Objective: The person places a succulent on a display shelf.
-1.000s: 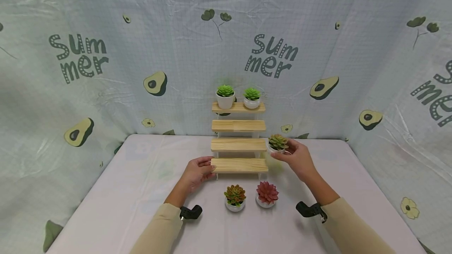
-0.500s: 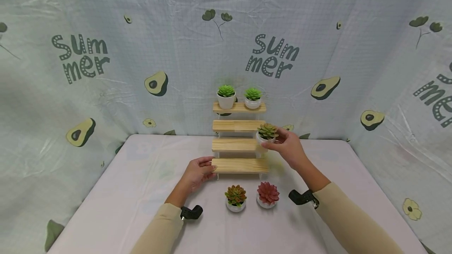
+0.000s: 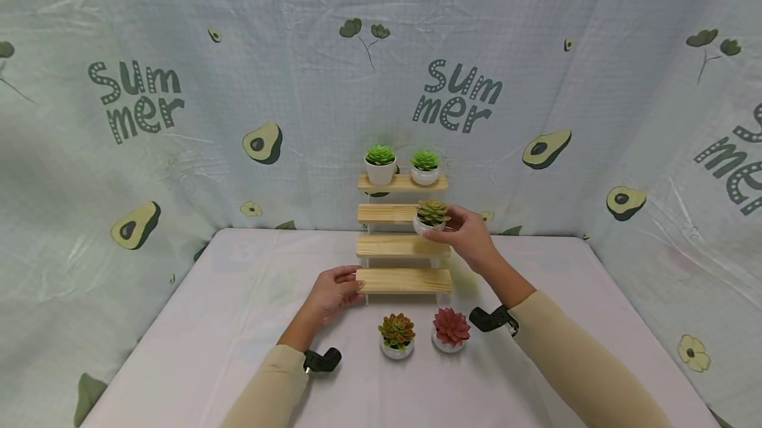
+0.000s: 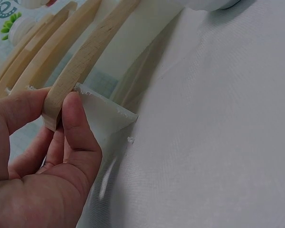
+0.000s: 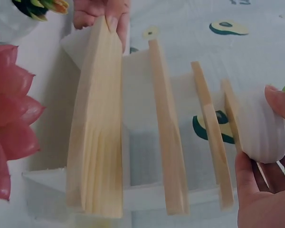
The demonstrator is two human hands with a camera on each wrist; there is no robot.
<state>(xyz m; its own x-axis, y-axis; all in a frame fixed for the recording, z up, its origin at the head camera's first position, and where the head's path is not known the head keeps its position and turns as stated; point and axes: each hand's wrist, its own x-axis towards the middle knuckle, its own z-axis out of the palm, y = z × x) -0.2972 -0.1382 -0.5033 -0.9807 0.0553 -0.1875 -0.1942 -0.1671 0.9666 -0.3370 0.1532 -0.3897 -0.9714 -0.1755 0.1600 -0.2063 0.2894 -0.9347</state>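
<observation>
Two succulents [image 3: 380, 157] sit shelved at twelve o'clock; right hand [image 3: 471, 240] grips third plant [image 3: 431, 215], left hand [image 3: 331, 292] bottom shelf [image 3: 406, 280]; two pots [image 3: 397, 350] remain at six.

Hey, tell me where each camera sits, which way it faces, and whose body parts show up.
Head: worn on the head, facing forward and down at the stand; the left hand, right hand and sleeved arms show.
Left wrist: worn there, facing the front shelf; only the left hand shows.
Right wrist: worn there, facing across the stand; the right hand holding a pot and part of the left show.
Head and right wrist share the red plant.
</observation>
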